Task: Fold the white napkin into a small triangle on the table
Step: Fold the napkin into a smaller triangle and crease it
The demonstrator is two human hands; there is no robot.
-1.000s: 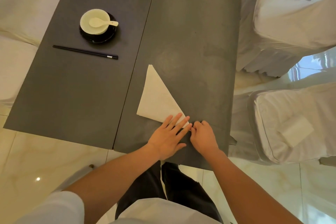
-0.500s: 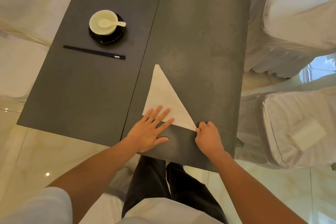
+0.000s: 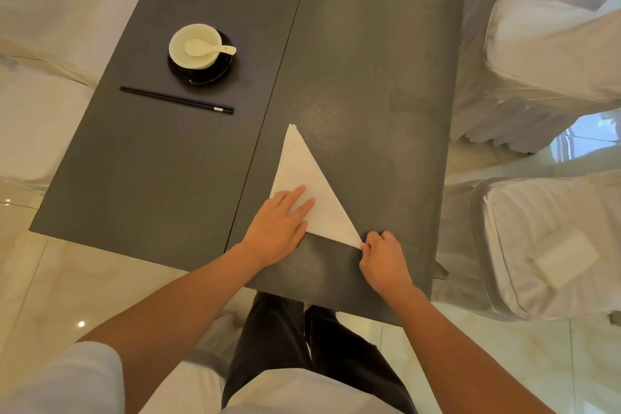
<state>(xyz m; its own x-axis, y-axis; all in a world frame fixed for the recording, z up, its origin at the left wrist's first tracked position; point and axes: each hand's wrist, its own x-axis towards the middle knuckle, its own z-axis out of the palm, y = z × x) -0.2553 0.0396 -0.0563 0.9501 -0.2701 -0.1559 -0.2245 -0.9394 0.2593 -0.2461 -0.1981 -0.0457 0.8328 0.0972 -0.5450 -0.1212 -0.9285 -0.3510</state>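
Note:
The white napkin [image 3: 305, 175] lies flat on the dark grey table [image 3: 369, 60] as a narrow triangle, its tip pointing away from me. My left hand [image 3: 277, 227] rests palm down on the napkin's near left corner, fingers spread over the cloth. My right hand [image 3: 383, 259] pinches the napkin's near right corner between thumb and fingers, close to the table's front edge.
A cream bowl with a spoon [image 3: 198, 45] sits on a black saucer at the far left, with black chopsticks [image 3: 176, 100] laid in front of it. White-covered chairs [image 3: 551, 54] stand along the right; one seat holds a folded white cloth [image 3: 564, 259].
My left hand has slid left along the napkin's near edge, away from my right hand, and now covers the left corner. My right hand stays at the right corner.

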